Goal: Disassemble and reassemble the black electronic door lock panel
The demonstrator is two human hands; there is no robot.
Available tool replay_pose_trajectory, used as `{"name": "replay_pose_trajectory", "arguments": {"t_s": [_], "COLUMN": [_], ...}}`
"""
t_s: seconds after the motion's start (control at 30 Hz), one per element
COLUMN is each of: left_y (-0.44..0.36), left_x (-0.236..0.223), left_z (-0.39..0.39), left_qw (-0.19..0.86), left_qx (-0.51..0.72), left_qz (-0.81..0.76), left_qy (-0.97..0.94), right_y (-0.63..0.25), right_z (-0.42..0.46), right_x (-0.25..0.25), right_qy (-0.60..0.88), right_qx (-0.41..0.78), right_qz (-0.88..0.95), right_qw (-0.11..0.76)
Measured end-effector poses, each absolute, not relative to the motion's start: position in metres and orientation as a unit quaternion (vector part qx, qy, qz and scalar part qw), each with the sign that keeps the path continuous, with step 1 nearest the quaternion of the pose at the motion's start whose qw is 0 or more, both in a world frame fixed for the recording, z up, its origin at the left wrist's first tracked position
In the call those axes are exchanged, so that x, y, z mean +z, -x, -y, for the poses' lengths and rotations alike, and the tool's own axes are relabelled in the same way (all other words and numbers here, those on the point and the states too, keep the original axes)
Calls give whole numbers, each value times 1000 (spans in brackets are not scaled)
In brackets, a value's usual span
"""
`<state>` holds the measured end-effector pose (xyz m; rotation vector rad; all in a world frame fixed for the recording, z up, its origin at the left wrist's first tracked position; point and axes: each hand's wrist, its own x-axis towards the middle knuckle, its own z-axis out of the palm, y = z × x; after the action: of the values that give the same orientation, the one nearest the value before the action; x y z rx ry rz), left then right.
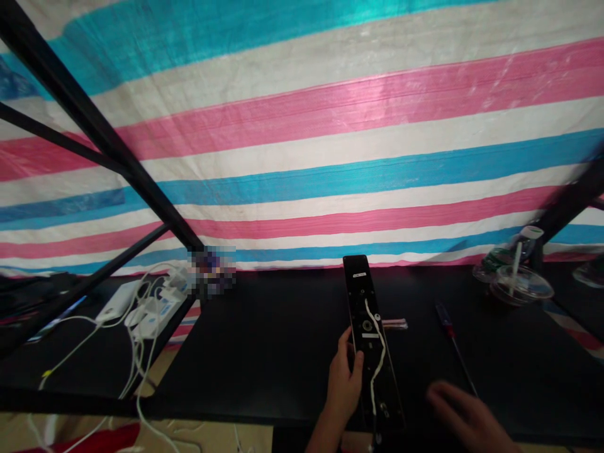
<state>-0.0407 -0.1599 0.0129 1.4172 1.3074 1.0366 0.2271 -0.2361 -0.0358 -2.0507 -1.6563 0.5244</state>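
A long black panel (365, 314) with a white cable along it lies lengthwise on the black table (274, 340). My left hand (346, 377) grips the panel's left edge near its middle, thumb on top. My right hand (465, 412) hovers low over the table to the right of the panel, blurred by motion, so its fingers do not show clearly. A screwdriver (453, 343) with a dark red and blue handle lies just beyond my right hand. A small pinkish flat piece (395, 324) sticks out beside the panel.
Clear plastic cups with lids (516, 277) stand at the back right. White chargers and tangled cables (146, 308) lie at the left. Black metal bars (108, 145) cross the upper left. A pink, blue and white striped tarp (330, 126) hangs behind the table.
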Motion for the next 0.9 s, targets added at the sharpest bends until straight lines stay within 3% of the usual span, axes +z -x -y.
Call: {"name": "replay_pose_trajectory", "arguments": {"t_s": [0.1, 0.2, 0.5, 0.9], "left_y": [42, 43, 43, 48], "left_x": [13, 13, 6, 9], "left_z": [161, 162, 161, 163], "left_qw": [466, 469, 462, 513], "left_qx": [428, 427, 428, 435], "left_qz": [-521, -517, -520, -461], "left_qy": [-573, -574, -578, -578], "right_y": [-269, -289, -288, -267], "right_z": [196, 177, 159, 164], "right_x": [-19, -18, -28, -32], "right_qy": [771, 793, 811, 835], "right_qx": [110, 64, 213, 197], "right_qz": [568, 552, 512, 434], "right_qw": [266, 251, 188, 277]}}
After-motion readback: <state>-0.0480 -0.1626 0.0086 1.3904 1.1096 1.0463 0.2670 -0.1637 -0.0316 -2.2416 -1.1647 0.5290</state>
